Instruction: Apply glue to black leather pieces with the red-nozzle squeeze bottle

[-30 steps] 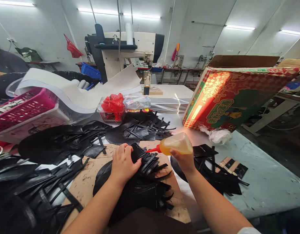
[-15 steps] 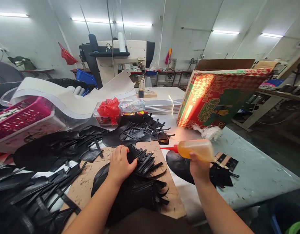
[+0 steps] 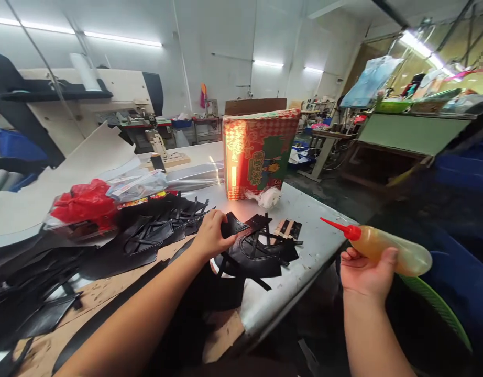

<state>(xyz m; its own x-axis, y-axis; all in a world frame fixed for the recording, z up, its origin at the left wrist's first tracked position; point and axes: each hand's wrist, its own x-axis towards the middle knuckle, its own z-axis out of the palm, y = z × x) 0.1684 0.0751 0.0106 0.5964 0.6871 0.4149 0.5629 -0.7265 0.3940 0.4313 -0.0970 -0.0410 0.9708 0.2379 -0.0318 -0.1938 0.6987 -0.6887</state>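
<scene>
1. Working across the bench [image 3: 316, 246], a pale grey top crowded with cut black pieces, means room is scarce; the free patch near the front right edge is, in my judgement, the safest place to lay a glued part.
2. Standing at the far end, the red printed carton [image 3: 259, 152] sits well apart from both hands, so it should not hinder them.
3. Lying under the work, the brown cardboard sheet [image 3: 108, 290] carries most of the black pieces; keeping any glue over it would spare the bench surface.
4. Spreading left of centre, the pile of black leather pieces [image 3: 155, 230] has loose straps that could drag, so lifting one piece cleanly matters.
5. Held off the bench's right edge, the glue bottle [image 3: 391, 254] is amber with a red nozzle [image 3: 338, 226] that points up and left; keeping it tipped this way should stop drips.
6. Wrapped round the bottle's body, the right hand [image 3: 363, 275] grips it with thumb on top.
7. Closed on the black leather piece [image 3: 233, 226], the left hand [image 3: 212, 235] pinches its near edge, above the strappy black pieces on the bench; a firm pinch near the corner should keep it flat.
</scene>
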